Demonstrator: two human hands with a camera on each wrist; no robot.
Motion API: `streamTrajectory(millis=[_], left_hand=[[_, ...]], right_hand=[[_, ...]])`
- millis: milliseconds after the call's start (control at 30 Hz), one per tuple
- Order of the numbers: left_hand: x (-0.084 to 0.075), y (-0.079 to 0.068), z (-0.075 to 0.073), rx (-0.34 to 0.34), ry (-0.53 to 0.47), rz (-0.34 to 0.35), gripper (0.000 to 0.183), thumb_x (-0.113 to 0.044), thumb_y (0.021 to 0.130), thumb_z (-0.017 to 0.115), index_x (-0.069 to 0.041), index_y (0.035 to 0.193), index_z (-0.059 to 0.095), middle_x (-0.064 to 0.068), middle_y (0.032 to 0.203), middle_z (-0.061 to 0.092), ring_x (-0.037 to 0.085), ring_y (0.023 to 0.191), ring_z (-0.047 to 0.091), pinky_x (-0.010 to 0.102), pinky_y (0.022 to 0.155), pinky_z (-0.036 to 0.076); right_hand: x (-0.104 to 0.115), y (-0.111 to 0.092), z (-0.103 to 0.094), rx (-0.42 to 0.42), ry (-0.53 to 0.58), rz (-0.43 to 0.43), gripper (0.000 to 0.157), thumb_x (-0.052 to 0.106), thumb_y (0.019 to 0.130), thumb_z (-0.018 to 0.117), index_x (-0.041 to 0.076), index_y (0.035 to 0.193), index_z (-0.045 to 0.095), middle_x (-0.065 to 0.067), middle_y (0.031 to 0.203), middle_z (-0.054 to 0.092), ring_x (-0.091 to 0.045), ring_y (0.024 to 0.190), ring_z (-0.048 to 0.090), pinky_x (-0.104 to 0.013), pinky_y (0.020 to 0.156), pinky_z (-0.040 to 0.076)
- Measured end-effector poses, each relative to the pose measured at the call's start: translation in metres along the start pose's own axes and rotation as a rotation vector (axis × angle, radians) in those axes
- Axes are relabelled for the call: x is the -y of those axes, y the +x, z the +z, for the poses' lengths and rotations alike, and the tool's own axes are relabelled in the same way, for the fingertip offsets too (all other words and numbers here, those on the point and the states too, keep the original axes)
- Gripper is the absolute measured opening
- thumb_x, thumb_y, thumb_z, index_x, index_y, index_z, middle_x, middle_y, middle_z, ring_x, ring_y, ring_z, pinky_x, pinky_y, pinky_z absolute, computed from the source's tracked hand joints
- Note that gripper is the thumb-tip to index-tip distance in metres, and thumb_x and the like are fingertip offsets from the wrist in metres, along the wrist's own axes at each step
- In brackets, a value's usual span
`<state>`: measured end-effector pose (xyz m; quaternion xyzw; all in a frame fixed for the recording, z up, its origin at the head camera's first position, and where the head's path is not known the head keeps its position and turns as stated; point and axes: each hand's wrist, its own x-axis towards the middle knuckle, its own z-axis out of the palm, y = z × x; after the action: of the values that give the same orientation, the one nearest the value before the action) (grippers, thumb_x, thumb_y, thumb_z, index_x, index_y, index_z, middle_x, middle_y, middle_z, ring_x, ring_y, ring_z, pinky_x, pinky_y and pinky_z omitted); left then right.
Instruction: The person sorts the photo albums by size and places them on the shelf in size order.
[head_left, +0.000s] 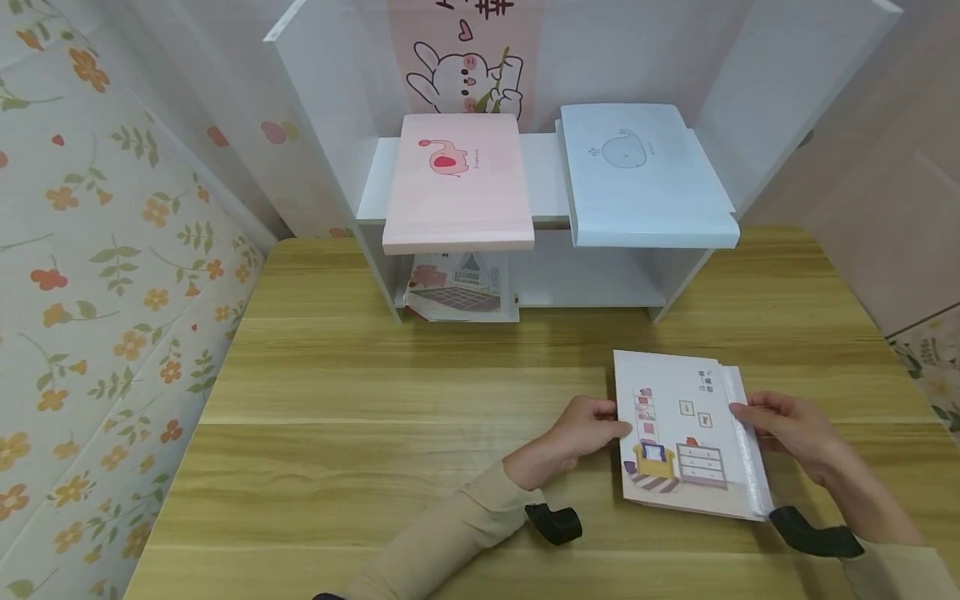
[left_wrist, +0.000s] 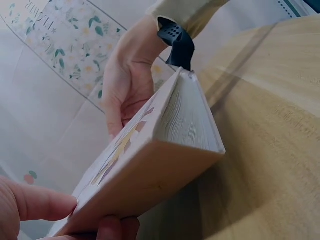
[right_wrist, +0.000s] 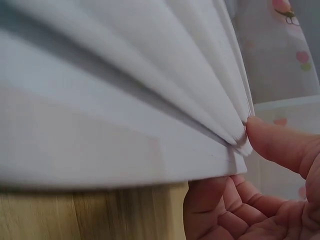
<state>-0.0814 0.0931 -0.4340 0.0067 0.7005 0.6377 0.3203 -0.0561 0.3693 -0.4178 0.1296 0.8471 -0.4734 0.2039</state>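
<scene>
A white photo album (head_left: 690,433) with a printed room scene of a sofa and a chest of drawers is held just over the table, to the right. My left hand (head_left: 588,429) grips its spine side, thumb on the cover and fingers underneath, as the left wrist view shows. On the opposite edge my right hand (head_left: 795,429) pinches the album, thumb on the page edges. From the right wrist, the white pages (right_wrist: 200,80) look slightly fanned above the lower cover, and the fingers (right_wrist: 205,200) lie beneath that cover.
Behind stands a white two-level shelf (head_left: 600,275). On its upper board lie a pink elephant album (head_left: 465,192) and a light blue album (head_left: 645,183), both jutting over the front edge. Another illustrated book (head_left: 465,287) lies at lower left. Flowered cloth (head_left: 97,292) hangs left of the wooden table (head_left: 337,433).
</scene>
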Motion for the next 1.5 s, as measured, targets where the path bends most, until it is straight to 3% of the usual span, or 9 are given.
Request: streamTrajectory(millis=[300,567,667,767,933,1000,1167,1367,1500], left_hand=[[-0.005,0.002,-0.010,-0.024,0.001,0.008,0.027,-0.005,0.086,0.063,0.001,0.112,0.066,0.001,0.086,0.065,0.007,0.074,0.053,0.024,0.069,0.048],[-0.010,0.001,-0.022,-0.015,-0.006,0.035,0.029,-0.005,0.087,0.063,0.003,0.114,0.064,0.004,0.091,0.066,0.007,0.075,0.055,0.026,0.071,0.050],[-0.012,0.000,-0.028,-0.017,-0.004,0.046,0.029,-0.006,0.087,0.062,0.003,0.115,0.064,0.004,0.092,0.067,0.007,0.077,0.056,0.028,0.074,0.051],[-0.013,-0.001,-0.033,-0.022,0.013,0.051,0.030,-0.007,0.087,0.062,0.002,0.116,0.064,0.003,0.093,0.067,0.007,0.079,0.056,0.030,0.075,0.051],[-0.015,-0.001,-0.041,-0.038,0.029,0.049,0.032,-0.008,0.087,0.063,0.002,0.117,0.063,0.004,0.096,0.066,0.008,0.082,0.056,0.028,0.077,0.050],[-0.016,-0.001,-0.044,-0.038,0.030,0.061,0.031,-0.007,0.087,0.063,0.003,0.117,0.063,0.006,0.098,0.067,0.008,0.083,0.056,0.028,0.077,0.050],[-0.018,-0.003,-0.051,-0.039,0.014,0.078,0.032,-0.007,0.088,0.062,0.005,0.117,0.062,0.009,0.102,0.067,0.009,0.086,0.055,0.030,0.081,0.049],[-0.021,-0.004,-0.057,-0.066,-0.021,0.085,0.033,-0.006,0.089,0.061,0.006,0.120,0.060,0.011,0.107,0.065,0.011,0.091,0.056,0.035,0.088,0.048],[-0.022,-0.004,-0.060,-0.080,-0.042,0.098,0.034,-0.004,0.089,0.060,0.007,0.121,0.058,0.013,0.106,0.065,0.013,0.092,0.057,0.033,0.087,0.049]], right_hand=[[0.006,0.002,0.004,-0.056,-0.032,0.021,0.063,0.037,0.094,0.055,-0.017,0.124,0.041,-0.003,0.094,0.060,-0.008,0.077,0.057,-0.025,0.067,0.053],[-0.052,0.045,0.003,-0.151,0.014,-0.041,0.071,0.052,0.087,0.059,-0.006,0.126,0.046,-0.004,0.096,0.063,-0.014,0.079,0.063,-0.030,0.067,0.055],[-0.061,0.054,0.006,-0.162,0.011,-0.076,0.069,0.053,0.087,0.058,-0.003,0.125,0.049,-0.008,0.100,0.063,-0.017,0.081,0.063,-0.032,0.067,0.055],[-0.051,0.052,0.011,-0.154,0.046,-0.097,0.060,0.050,0.087,0.059,0.000,0.120,0.052,-0.004,0.097,0.064,-0.014,0.080,0.063,-0.031,0.066,0.055],[0.006,0.024,0.025,-0.140,0.079,-0.104,0.056,0.039,0.091,0.059,-0.008,0.120,0.051,0.007,0.086,0.064,-0.008,0.074,0.061,-0.027,0.064,0.054],[0.025,0.015,0.029,-0.139,0.058,-0.106,0.058,0.036,0.093,0.057,-0.014,0.122,0.047,0.004,0.086,0.063,-0.008,0.073,0.060,-0.027,0.064,0.054],[0.043,0.010,0.033,-0.148,0.013,-0.137,0.057,0.031,0.095,0.054,-0.018,0.122,0.045,-0.003,0.088,0.062,-0.007,0.072,0.059,-0.027,0.063,0.054],[0.055,0.012,0.037,-0.143,0.037,-0.157,0.056,0.030,0.096,0.053,-0.018,0.124,0.043,0.005,0.086,0.060,-0.005,0.072,0.058,-0.026,0.064,0.053],[0.058,0.017,0.040,-0.145,0.072,-0.170,0.057,0.030,0.096,0.054,-0.019,0.124,0.043,0.006,0.084,0.060,-0.005,0.072,0.059,-0.026,0.063,0.053]])
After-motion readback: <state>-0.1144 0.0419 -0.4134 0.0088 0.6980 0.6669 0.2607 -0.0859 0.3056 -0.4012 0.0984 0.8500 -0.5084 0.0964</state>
